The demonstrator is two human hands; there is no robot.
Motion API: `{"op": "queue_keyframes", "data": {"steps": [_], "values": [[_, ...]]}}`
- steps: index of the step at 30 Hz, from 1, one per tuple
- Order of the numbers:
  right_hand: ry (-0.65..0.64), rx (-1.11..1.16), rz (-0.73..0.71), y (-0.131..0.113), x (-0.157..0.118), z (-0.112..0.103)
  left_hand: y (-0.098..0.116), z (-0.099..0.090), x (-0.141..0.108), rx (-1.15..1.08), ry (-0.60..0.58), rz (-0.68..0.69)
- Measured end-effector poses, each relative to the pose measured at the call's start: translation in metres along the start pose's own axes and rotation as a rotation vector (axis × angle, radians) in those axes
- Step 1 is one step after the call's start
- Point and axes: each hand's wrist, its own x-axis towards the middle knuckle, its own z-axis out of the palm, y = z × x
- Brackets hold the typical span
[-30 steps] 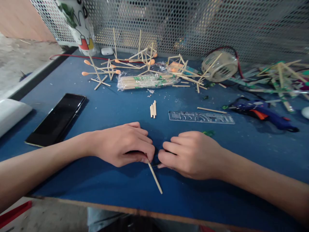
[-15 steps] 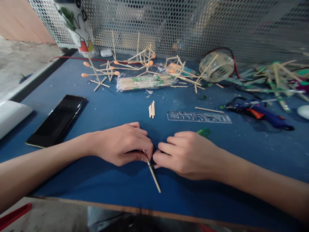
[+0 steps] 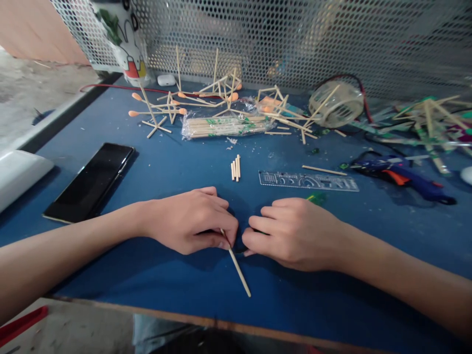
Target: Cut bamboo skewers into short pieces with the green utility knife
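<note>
My left hand (image 3: 199, 221) is closed in a pinch on a thin wooden stick (image 3: 240, 273). The stick slants toward the table's front edge, its upper end between my thumb and fingers. Close by on the right, my right hand (image 3: 291, 233) is curled shut. From its fingertips a thin dark piece (image 3: 240, 250) reaches toward the stick; most of it is hidden in the hand, so I cannot tell its kind. Several short cut sticks (image 3: 235, 168) lie side by side beyond my hands. A clear plastic ruler (image 3: 308, 181) rests past my right hand.
At the left lies a black phone (image 3: 92, 182). A wrapped bundle of sticks (image 3: 224, 126) and stick frames (image 3: 158, 115) with orange tips fill the back. A blue glue gun (image 3: 416, 179) lies right; a patterned cup (image 3: 127, 49) stands near the perforated metal panel (image 3: 250, 39).
My right hand has drawn slightly away from my left, widening the gap and showing more of the dark piece. The left hand keeps its pinch on the stick. The whole view shifted a little.
</note>
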Motion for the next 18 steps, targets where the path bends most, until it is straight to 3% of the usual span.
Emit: {"op": "queue_keyframes", "data": {"steps": [12,18], "values": [[0.068,-0.060,-0.018,-0.002,0.001,0.003,0.000,-0.001,0.000,-0.018,-0.009,0.020],[0.011,-0.039,0.055,-0.013,-0.001,0.002,-0.002,0.000,0.000,-0.012,-0.016,0.020]]}}
